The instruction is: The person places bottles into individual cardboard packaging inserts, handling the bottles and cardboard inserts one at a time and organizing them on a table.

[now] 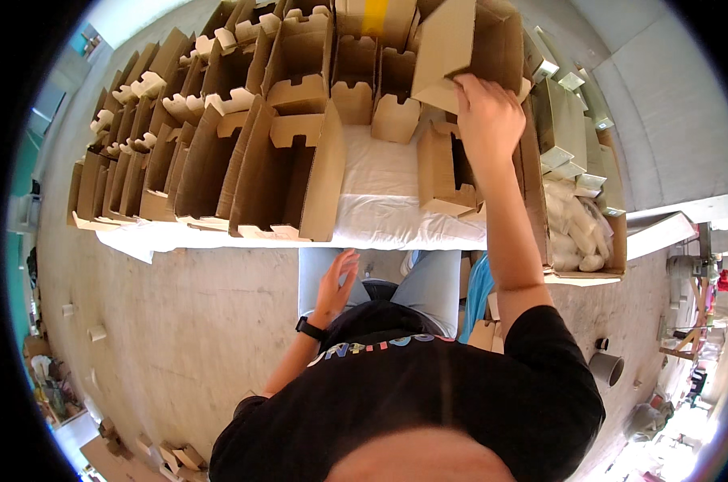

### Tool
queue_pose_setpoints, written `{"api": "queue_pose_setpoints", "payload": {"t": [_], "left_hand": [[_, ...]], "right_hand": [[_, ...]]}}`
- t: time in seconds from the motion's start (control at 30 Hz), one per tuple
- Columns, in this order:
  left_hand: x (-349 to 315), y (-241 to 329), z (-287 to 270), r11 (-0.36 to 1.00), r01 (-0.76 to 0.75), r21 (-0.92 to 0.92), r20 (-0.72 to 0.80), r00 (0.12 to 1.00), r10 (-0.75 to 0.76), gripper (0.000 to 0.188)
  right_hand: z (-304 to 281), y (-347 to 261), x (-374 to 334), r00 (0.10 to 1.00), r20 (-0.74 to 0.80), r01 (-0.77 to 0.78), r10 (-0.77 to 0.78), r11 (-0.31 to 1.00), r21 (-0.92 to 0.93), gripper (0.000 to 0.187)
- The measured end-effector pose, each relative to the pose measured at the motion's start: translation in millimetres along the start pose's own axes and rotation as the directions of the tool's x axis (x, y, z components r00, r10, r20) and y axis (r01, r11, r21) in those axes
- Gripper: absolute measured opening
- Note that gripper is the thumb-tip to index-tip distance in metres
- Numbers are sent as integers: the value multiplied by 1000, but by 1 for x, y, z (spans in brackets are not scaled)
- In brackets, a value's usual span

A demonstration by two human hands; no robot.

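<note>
The right hand [492, 112] had its fingers curled over the near edge of a large open box [446, 52], apparently pinching the cardboard wall, though the fingertips were partly hidden. A thin edge probably suited the grip, letting 1 hand steady the whole box. That box was at the far right of the white-covered tabletop [380, 173], tilted above its neighbours; whether its base rested on them could not be told. The left hand [337, 283] held nothing, its fingers loosely spread above the lap, likely because so light a box did not need 2 hands.

To the left, notched cardboard boxes [207, 173] stood packed wall against wall, openings up, presumably so that they propped each other and their insides could be reached. A tall box [324, 177] bordered a bare strip of the covering, and across it a small box [434, 169] stood beside the right forearm [518, 241]. At the right end, a carton [585, 279] held pale packs [573, 225] and slim boxes [560, 120], its walls likely containing them.
</note>
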State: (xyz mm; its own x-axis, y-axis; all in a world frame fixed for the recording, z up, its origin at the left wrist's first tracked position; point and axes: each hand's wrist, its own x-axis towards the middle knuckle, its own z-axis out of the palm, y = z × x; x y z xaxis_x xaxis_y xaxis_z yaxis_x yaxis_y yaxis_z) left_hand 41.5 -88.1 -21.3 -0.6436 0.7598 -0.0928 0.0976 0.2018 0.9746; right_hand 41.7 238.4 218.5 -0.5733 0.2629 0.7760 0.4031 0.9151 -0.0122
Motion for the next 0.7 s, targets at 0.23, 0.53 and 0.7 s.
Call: {"api": "queue_pose_setpoints", "payload": {"t": [0.23, 0.53, 0.7], "left_hand": [[6, 15, 8, 998, -68, -9, -37, 997, 68, 42], [8, 60, 16, 922, -386, 36, -274, 883, 380, 43], [23, 78, 26, 924, -320, 210, -155, 922, 355, 37]], "right_hand": [[-54, -61, -83, 988, 30, 132, -154, 920, 368, 10], [-30, -97, -176, 925, 370, -77, -83, 914, 398, 7], [1, -101, -213, 840, 527, -61, -129, 942, 329, 7]]}}
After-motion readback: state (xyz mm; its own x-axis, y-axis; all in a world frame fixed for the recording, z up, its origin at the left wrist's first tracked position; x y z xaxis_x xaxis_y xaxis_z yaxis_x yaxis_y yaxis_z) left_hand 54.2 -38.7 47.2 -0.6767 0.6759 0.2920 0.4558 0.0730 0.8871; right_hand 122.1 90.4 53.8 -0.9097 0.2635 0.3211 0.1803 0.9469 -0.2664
